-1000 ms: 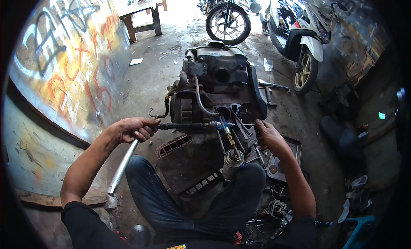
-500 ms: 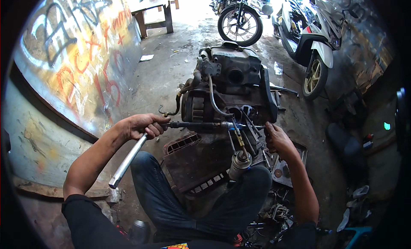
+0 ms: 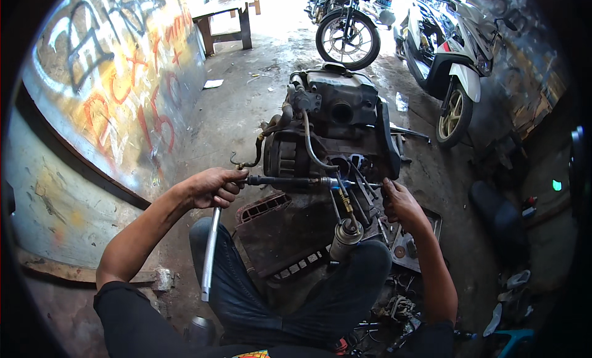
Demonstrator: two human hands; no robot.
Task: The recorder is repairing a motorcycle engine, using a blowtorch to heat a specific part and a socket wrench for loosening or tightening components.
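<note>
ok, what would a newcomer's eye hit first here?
A dark, bulky engine fills the centre. Just nearer, the left hand and right hand grip opposite ends of a long dark-and-silver rod-shaped tool. At left, a pale wall bears orange and black graffiti.

Graffitied wall, probably wooden table

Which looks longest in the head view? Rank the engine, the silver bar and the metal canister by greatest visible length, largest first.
1. Engine
2. Silver bar
3. Metal canister

None look alike; the engine spans most despite lying farther off.
</note>
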